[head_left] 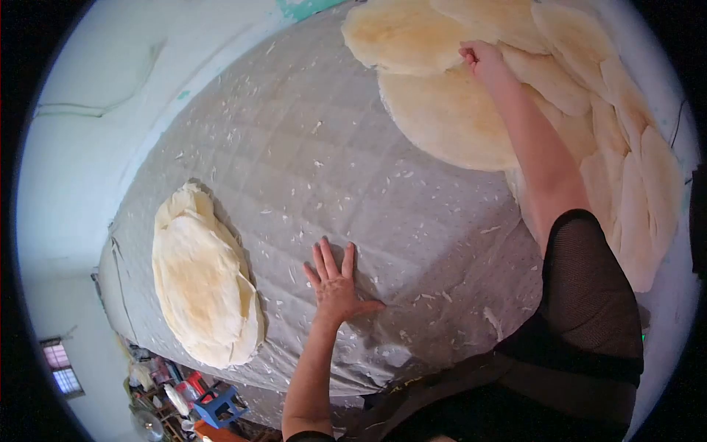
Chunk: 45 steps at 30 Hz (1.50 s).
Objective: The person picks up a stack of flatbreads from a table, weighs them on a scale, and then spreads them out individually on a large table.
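Several thin, round, pale-yellow flatbreads (449, 118) with browned middles overlap at the upper right. My right hand (480, 57) reaches over them, fingers closed in a pinch at the edge of the upper flatbread (405, 35). The fingertips are small in view, so the exact grip is hard to make out. My left hand (337, 286) lies flat on the grey-brown cloth (280, 169), fingers spread, holding nothing. To its left sits a folded pile of similar flatbreads (202, 283), apart from the hand.
Pale crumbs and flakes dot the wrinkled cloth. A whitish wall (88, 162) runs along the left. At the lower left are a blue plastic stool (219, 407), a fan (149, 426) and assorted clutter. A small window (62, 367) is beyond.
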Each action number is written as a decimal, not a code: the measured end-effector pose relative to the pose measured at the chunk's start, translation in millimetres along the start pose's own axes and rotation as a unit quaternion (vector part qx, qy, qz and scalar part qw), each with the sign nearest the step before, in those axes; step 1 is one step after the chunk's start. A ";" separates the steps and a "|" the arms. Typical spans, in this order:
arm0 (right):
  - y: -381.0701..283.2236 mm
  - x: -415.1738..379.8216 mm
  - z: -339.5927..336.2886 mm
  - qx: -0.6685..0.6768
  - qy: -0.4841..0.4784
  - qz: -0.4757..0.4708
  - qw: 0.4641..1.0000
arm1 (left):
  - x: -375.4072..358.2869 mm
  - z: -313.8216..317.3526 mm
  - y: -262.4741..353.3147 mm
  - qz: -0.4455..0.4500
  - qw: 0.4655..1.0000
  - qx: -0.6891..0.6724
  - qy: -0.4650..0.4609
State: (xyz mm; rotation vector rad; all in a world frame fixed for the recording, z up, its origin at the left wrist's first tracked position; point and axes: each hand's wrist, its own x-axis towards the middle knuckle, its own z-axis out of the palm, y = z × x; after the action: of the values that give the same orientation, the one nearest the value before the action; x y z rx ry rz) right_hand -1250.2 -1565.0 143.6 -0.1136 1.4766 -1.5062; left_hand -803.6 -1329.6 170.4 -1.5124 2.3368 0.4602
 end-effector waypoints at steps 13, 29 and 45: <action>138.9 -356.1 -51.7 -0.359 -0.700 0.180 0.590 | -21.1 -13.4 6.4 -0.061 0.302 -0.949 0.066; 77.3 -159.0 -102.0 -0.719 -0.058 -0.566 0.400 | -80.4 -62.1 -104.3 -0.048 0.689 -0.689 0.220; -3.2 -273.5 105.7 -0.764 -0.145 -0.365 0.512 | -143.7 -179.9 -318.6 0.009 0.601 -0.743 0.294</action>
State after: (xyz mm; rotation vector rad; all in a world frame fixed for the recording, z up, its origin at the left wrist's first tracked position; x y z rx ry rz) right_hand -1042.7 -1458.0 321.1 -2.1323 2.0874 -0.0775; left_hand -471.8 -1414.0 363.7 -2.4232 2.1531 2.7959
